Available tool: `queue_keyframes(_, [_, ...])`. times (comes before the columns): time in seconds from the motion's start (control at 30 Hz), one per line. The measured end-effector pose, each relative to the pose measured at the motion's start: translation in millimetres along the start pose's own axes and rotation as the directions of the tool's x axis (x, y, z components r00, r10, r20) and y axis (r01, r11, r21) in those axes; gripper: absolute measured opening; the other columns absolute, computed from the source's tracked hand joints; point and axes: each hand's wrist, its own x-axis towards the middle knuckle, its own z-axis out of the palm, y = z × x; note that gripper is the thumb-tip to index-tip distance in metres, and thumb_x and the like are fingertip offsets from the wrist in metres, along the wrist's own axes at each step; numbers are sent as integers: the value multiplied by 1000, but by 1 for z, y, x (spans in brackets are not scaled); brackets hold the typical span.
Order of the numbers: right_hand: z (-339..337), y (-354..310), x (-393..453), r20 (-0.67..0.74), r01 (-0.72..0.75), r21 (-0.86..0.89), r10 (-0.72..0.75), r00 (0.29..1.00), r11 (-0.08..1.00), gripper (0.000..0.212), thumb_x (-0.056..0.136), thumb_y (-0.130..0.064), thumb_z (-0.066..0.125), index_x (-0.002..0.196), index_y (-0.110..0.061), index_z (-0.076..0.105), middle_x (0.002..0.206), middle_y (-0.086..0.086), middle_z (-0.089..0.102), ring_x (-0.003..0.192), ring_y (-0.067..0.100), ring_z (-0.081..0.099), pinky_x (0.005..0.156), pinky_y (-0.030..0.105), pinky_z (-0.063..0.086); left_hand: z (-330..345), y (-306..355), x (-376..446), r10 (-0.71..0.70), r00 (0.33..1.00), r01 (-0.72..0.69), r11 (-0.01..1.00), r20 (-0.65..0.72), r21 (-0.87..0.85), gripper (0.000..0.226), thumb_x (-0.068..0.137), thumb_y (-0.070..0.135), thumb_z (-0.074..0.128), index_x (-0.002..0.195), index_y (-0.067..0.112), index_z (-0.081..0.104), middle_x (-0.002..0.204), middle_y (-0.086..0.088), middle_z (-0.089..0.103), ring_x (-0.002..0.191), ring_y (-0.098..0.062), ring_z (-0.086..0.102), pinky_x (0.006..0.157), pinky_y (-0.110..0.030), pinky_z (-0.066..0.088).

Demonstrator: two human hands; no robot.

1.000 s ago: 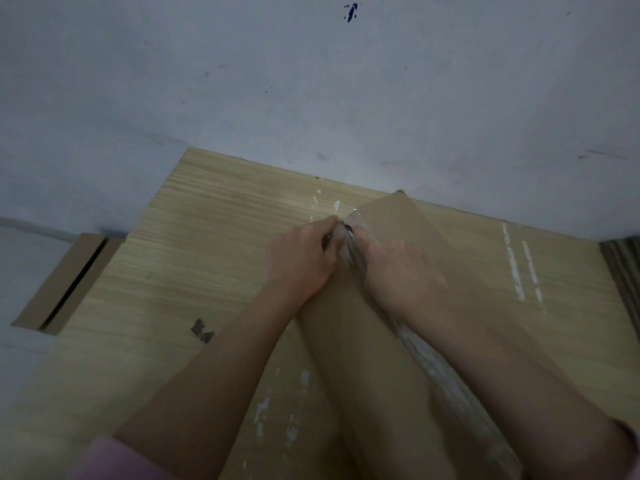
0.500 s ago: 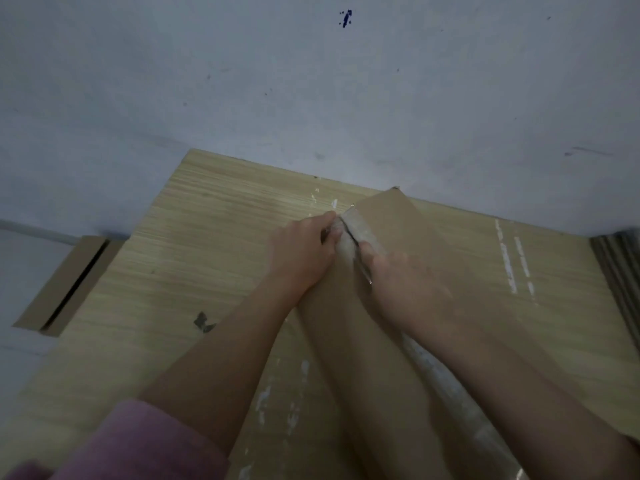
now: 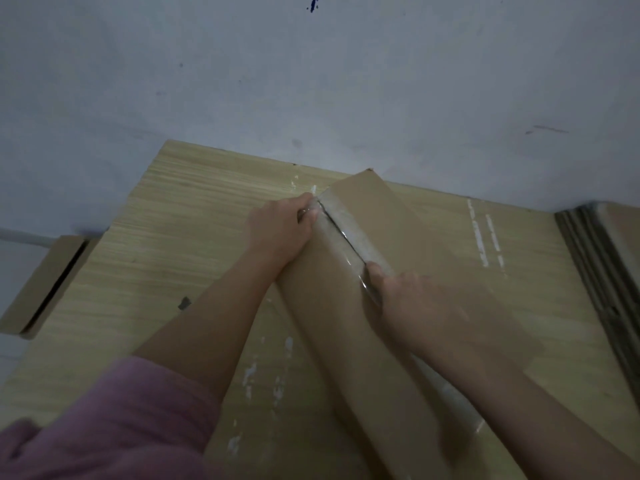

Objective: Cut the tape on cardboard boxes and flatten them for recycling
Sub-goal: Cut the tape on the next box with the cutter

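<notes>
A long brown cardboard box (image 3: pixel 332 306) lies on the wooden table, running from the near edge towards the wall. Clear tape (image 3: pixel 349 233) covers its top seam, with a dark slit open along the far part. My left hand (image 3: pixel 280 230) grips the box's far left edge, fingers curled over the seam end. My right hand (image 3: pixel 412 299) is on the seam about halfway along, blurred, gripping a thin cutting tool (image 3: pixel 367 282) that is mostly hidden under the fingers.
The wooden table (image 3: pixel 173 237) butts against a grey wall. A flattened cardboard piece (image 3: pixel 41 289) lies off the table's left edge. A stack of flattened cardboard (image 3: pixel 595 265) sits at the right edge. White tape residue marks (image 3: pixel 485 237) streak the tabletop.
My right hand has slid along the seam towards me, away from my left hand, leaving a longer open slit in the tape. My left hand has stayed at the box's far end.
</notes>
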Motion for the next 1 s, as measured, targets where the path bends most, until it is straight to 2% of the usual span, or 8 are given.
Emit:
queue_keyframes(0.1, [3, 6, -18, 26, -23, 28, 23, 999, 999, 53, 99, -13, 23, 150, -26, 12, 121, 15, 52, 110, 32, 52, 81, 35, 39, 0, -3, 3, 9, 1000, -10, 1000, -12, -29, 35, 96, 35, 46, 128, 27, 57, 125, -9, 61, 116, -31, 53, 95, -40, 42])
queue_keyframes(0.33, [10, 1, -36, -6, -31, 39, 31, 999, 999, 54, 100, -11, 23, 151, -25, 9, 122, 15, 52, 111, 32, 53, 86, 38, 42, 3, -10, 20, 59, 998, -52, 983, -34, 175, 34, 98, 35, 42, 124, 20, 58, 123, -10, 61, 114, -32, 53, 93, -39, 36])
queue_keyframes(0.43, [13, 2, -39, -23, -29, 75, 31, 999, 997, 55, 98, -9, 25, 150, -24, 13, 120, 17, 55, 110, 34, 54, 85, 39, 43, 9, 2, -1, 176, 982, -160, 966, -64, 202, 36, 93, 25, 41, 127, 16, 49, 128, -10, 55, 116, -34, 50, 92, -44, 38])
queue_keyframes(0.53, [16, 3, -41, -28, -34, 122, 38, 999, 992, 54, 99, -10, 26, 150, -24, 15, 123, 18, 54, 113, 35, 52, 88, 40, 42, 27, 23, -63, 370, 929, -367, 921, -4, 131, 44, 85, 19, 43, 126, 9, 56, 137, -13, 50, 126, -29, 47, 98, -42, 38])
queue_keyframes(0.6, [19, 3, -40, -46, -23, 120, 29, 999, 993, 53, 99, -12, 27, 149, -23, 16, 125, 17, 54, 113, 34, 53, 88, 40, 43, 40, 34, -109, 356, 934, -355, 926, 16, 129, 54, 86, 35, 30, 126, 11, 57, 141, -8, 48, 131, -23, 45, 103, -43, 34])
queue_keyframes(0.73, [24, 3, -43, -124, 14, 73, -5, 992, 997, 46, 100, -15, 28, 146, -19, 23, 125, 15, 56, 112, 34, 55, 86, 39, 44, 54, 41, -143, 243, 970, -239, 958, -5, 158, 67, 84, 49, 23, 138, 17, 47, 146, 0, 42, 136, -14, 37, 110, -44, 24])
queue_keyframes(0.87, [27, 7, -58, -114, 9, 82, 0, 993, 997, 35, 100, -13, 26, 133, -13, 39, 121, 16, 57, 111, 34, 56, 85, 39, 44, 52, 46, -140, 195, 979, -204, 949, 59, 241, 74, 82, 52, 8, 148, 25, 24, 156, 9, 19, 143, -4, 13, 113, -37, 4])
queue_keyframes(1.0, [33, 17, -81, -70, -21, 61, 25, 997, 998, 33, 99, -12, 26, 129, -13, 40, 121, 14, 55, 112, 31, 54, 86, 37, 43, 52, 46, -141, 182, 982, -187, 948, 42, 256, 64, 89, 48, 17, 149, 25, 22, 157, 10, 17, 143, -2, 11, 111, -35, 2])
